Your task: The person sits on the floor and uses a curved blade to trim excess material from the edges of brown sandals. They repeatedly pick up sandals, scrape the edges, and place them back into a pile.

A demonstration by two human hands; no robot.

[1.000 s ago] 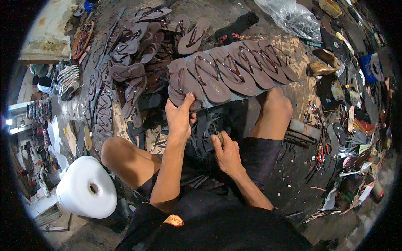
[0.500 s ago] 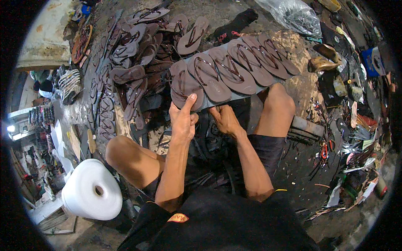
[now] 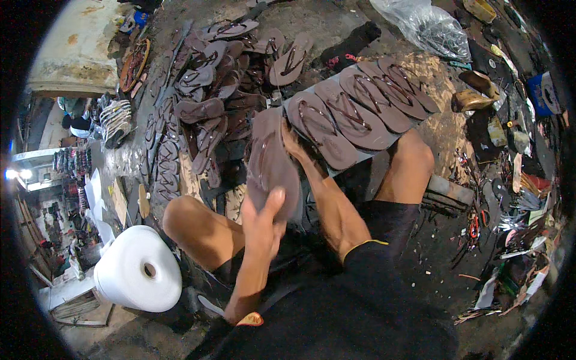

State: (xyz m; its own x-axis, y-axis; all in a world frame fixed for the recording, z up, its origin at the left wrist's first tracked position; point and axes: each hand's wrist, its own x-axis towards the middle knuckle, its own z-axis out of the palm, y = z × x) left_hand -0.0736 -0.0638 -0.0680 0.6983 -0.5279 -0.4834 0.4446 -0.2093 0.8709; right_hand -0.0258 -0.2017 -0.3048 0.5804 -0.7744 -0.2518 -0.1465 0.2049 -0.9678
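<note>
My left hand (image 3: 263,223) is closed on a brown flip-flop (image 3: 273,165), thumb on top of its near end. Motion blurs this flip-flop, and it points away from me. To its right, several overlapping brown flip-flops (image 3: 373,133) with shiny dark straps lie in a slanting row above my right knee. A bluish-grey edge (image 3: 360,158) shows beneath them. My right hand (image 3: 290,139) reaches in between the held flip-flop and the near left end of the row. Its fingers are mostly hidden there.
A heap of flip-flops (image 3: 207,84) covers the floor at far left. A white roll (image 3: 139,269) stands near left. Clear plastic (image 3: 423,27) and a dark sock-like item (image 3: 354,45) lie beyond the row. Red-handled scissors (image 3: 474,227) and scraps are on the right.
My left hand has drawn the leftmost flip-flop towards me, apart from the row. My right hand has moved from the row's near edge up to its left end.
</note>
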